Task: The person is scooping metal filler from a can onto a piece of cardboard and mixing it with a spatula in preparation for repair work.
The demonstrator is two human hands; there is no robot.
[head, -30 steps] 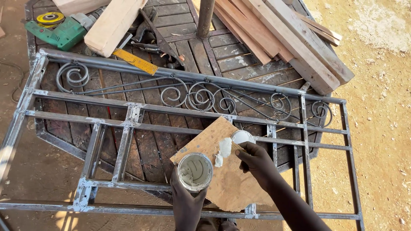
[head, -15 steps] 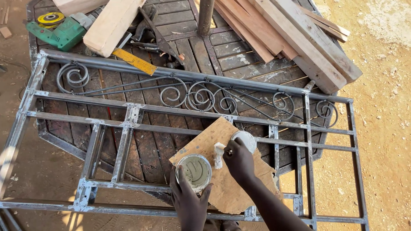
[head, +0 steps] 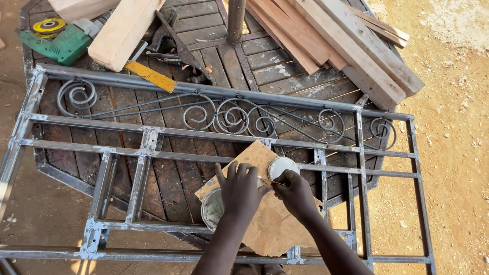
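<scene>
A small round can (head: 211, 209) smeared with pale filler stands on a piece of plywood board (head: 277, 226), which lies on a grey metal window grille (head: 168, 133) with scrollwork. My left hand (head: 239, 192) lies over the can's top, fingers spread, holding it down. My right hand (head: 295, 193) pinches a thin flat blade (head: 266, 180) that points left towards my left fingers. The can's round white lid (head: 280, 165) rests on the board just above my right hand.
The grille lies across a dark slatted wooden table (head: 173, 178). At the back are a green angle grinder (head: 61, 43), a yellow ruler (head: 151, 76), a thick timber block (head: 125, 30), stacked planks (head: 351, 46) and a post (head: 236, 20). Sandy ground (head: 453, 142) lies to the right.
My left hand has gone from gripping the can's side to lying over its top. My right hand has left the lid and now holds the thin blade beside it.
</scene>
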